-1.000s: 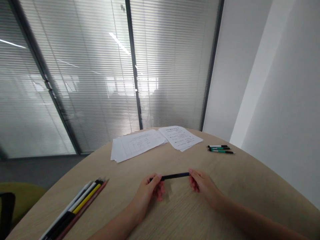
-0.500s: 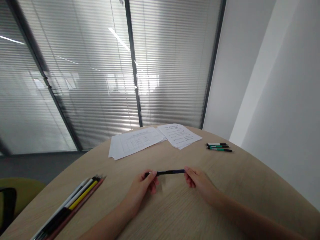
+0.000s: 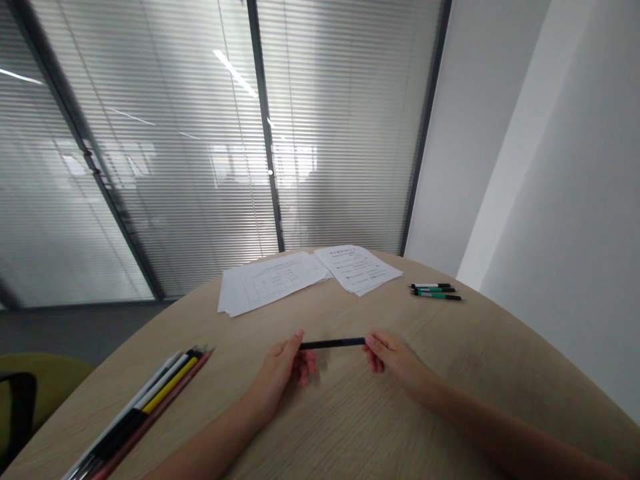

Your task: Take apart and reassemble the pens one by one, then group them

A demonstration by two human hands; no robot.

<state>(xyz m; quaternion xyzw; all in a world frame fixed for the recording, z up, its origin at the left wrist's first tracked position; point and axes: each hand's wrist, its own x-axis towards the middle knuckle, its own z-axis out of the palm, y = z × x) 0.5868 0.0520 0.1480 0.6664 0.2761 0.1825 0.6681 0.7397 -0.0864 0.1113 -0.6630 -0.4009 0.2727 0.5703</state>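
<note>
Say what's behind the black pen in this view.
Beyond the black pen lies the wooden tabletop, with printed sheets near its far edge. The left hand and right hand hide the patches directly behind them.

An office or meeting room, shown by blinds-lined glass partitions [image 3: 340, 120], printed papers [image 3: 273, 283] and pens [image 3: 435, 291].

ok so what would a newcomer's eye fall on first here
Probably the dark pen, held level between the left hand and right hand near the center. Then the white papers towards the table's far edge, and the bright yellow stick at lower left.
</note>
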